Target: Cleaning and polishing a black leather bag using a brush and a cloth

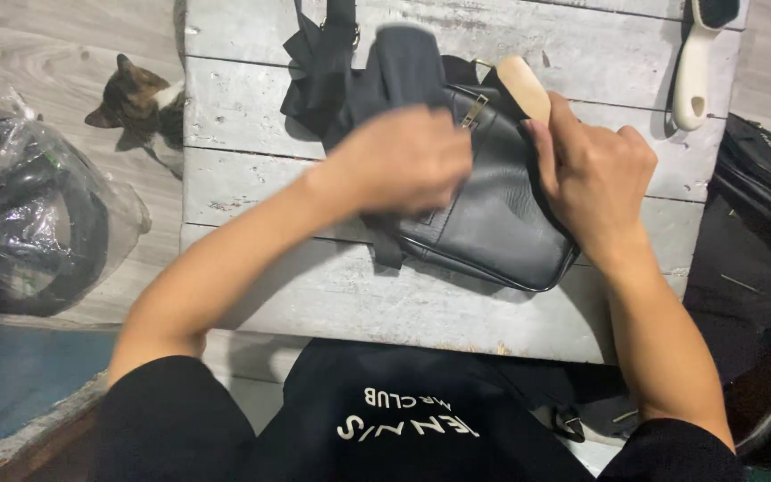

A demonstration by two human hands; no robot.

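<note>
Head camera, looking straight down at a whitewashed plank table (314, 295). One black leather bag (493, 223) lies near the middle of the table, its rounded bottom corner toward the person, its black straps (323, 71) bunched at the far end and running out of the top of the frame.

The left hand (403, 161) rests on the bag's upper left part. It is blurred, so the fingers cannot be made out singly; it appears curled over a fold of dark cloth (408, 62) that rises beyond it, but whether it grips the cloth or only presses it cannot be told.

The right hand (595, 174) is closed around a wooden-backed brush (524, 85) at the bag's right edge. Only the pale rounded end of the wood shows above the thumb; the bristles are hidden beneath the hand.

A second brush, with a white handle (693, 76), lies at the table's far right corner, its dark head cut off by the top edge.

One cat (140, 107), tabby and white, sits on the floor left of the table, partly hidden by the table's edge. One clear plastic bag (37, 214) holding dark items, hard to identify, lies at far left. Dark bags (765, 170) lie at right, cut off.
</note>
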